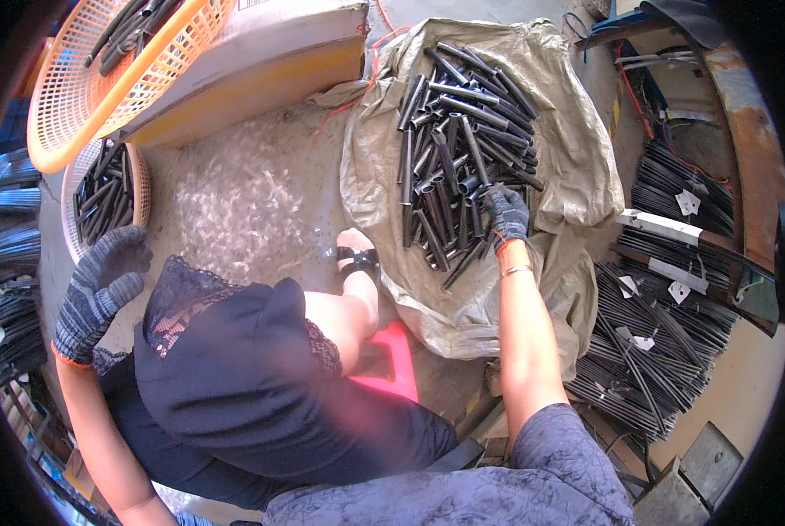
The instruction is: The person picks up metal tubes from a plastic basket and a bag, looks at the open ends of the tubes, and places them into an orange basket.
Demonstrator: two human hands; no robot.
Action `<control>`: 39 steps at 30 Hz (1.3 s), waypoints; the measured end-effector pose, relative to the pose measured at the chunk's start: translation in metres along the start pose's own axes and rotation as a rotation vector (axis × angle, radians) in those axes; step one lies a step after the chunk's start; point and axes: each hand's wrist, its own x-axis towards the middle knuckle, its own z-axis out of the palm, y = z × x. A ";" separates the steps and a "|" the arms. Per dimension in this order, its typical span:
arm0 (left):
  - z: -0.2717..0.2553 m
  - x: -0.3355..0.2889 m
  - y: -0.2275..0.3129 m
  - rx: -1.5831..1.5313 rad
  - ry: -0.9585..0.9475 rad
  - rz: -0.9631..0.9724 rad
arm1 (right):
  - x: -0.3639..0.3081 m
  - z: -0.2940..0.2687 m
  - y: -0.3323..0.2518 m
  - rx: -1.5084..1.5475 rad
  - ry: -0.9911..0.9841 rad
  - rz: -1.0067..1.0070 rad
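Your right hand [508,215] touches the black tubes [475,151] heaped at one o'clock; I can't tell whether its fingers pinch any. At nine o'clock, your left hand [90,298] has its thumb spread from curved fingers.

The tubes [476,123] are black, the sheet [578,162] is olive-beige, and the two gloves [508,216] are streaky grey with orange cuffs [71,357].

A pink stool [401,361] stands on the grey floor [315,171] (pale in patches).
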 end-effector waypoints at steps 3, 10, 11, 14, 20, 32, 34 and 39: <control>-0.002 -0.004 -0.005 0.001 0.015 -0.010 | 0.017 -0.031 -0.003 -0.773 0.273 -0.137; -0.001 -0.002 -0.007 -0.005 0.053 -0.018 | 0.047 -0.109 0.022 -1.336 -0.233 0.139; 0.001 -0.002 -0.006 -0.005 0.078 -0.020 | 0.048 -0.102 0.032 -1.433 -0.351 0.155; 0.002 -0.003 -0.005 -0.038 0.103 -0.020 | 0.032 -0.087 0.051 -1.436 -0.295 0.185; 0.000 -0.001 -0.002 -0.040 0.012 -0.033 | -0.007 -0.090 0.053 -0.750 0.031 0.099; -0.002 -0.004 0.003 0.020 0.021 0.015 | -0.049 -0.068 0.113 -1.131 0.219 0.206; -0.003 -0.015 0.007 0.051 0.053 -0.002 | -0.055 -0.030 0.084 -1.157 0.193 0.216; -0.005 -0.031 0.010 0.059 0.094 0.084 | -0.082 -0.017 0.047 -0.765 0.100 0.100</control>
